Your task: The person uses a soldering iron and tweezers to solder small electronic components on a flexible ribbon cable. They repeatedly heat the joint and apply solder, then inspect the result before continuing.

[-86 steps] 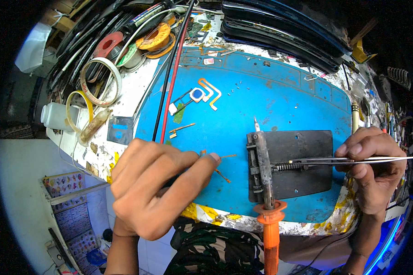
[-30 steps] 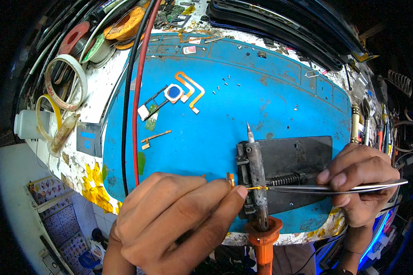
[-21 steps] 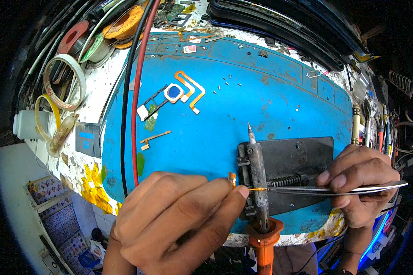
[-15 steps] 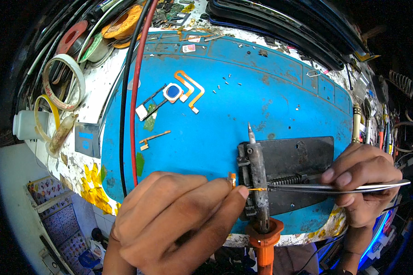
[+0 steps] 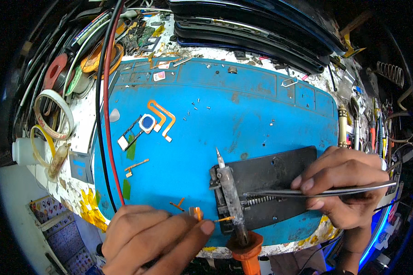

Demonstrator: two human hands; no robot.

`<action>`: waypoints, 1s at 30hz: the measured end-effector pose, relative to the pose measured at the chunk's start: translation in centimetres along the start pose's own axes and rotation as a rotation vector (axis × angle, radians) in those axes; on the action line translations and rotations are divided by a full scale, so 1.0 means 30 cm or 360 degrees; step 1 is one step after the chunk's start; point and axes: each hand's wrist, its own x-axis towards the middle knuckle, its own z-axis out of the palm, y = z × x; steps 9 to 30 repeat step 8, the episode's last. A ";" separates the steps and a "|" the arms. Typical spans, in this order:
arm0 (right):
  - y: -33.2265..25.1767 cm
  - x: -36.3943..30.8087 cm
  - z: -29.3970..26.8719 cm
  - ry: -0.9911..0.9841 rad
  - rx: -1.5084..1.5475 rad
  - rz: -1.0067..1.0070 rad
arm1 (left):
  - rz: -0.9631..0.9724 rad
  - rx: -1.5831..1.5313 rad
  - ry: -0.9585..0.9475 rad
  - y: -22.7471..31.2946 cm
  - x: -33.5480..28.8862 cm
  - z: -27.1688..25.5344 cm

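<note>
My left hand [image 5: 153,240], at the lower left of centre, pinches a small orange flex cable [image 5: 198,213] between thumb and fingers. A thin strip of it reaches right to the grey metal barrel of the soldering iron [image 5: 231,195]; whether it touches is unclear. My right hand [image 5: 346,183] holds slim metal tweezers [image 5: 284,193], points to the left. Their tips lie above the spring of the black holder [image 5: 275,169], apart from the cable. The iron rests along the holder's left end, tip pointing away, orange handle toward me.
A blue mat [image 5: 192,137] carries a fingerprint-button flex [image 5: 147,123], small flex pieces [image 5: 135,167] and tiny screws [image 5: 195,108]. Black and red cables [image 5: 106,96] cross its left side. Tape rolls [image 5: 54,113] stand left, stacked dark panels [image 5: 243,32] at the back, tools [image 5: 355,119] right.
The tweezer tips have come away from the cable strip and now sit farther from me. My view has shifted, and a small flex piece beside my left hand has come into sight.
</note>
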 end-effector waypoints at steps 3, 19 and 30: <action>0.006 0.003 0.014 -0.0002 0.0069 -0.0011 | -0.0048 0.0000 0.0011 0.007 -0.003 -0.005; 0.019 0.015 0.016 -0.0085 0.0118 -0.0084 | -0.0019 -0.0056 -0.0079 -0.009 -0.008 -0.020; 0.019 0.015 0.016 -0.0085 0.0118 -0.0084 | -0.0019 -0.0056 -0.0079 -0.009 -0.008 -0.020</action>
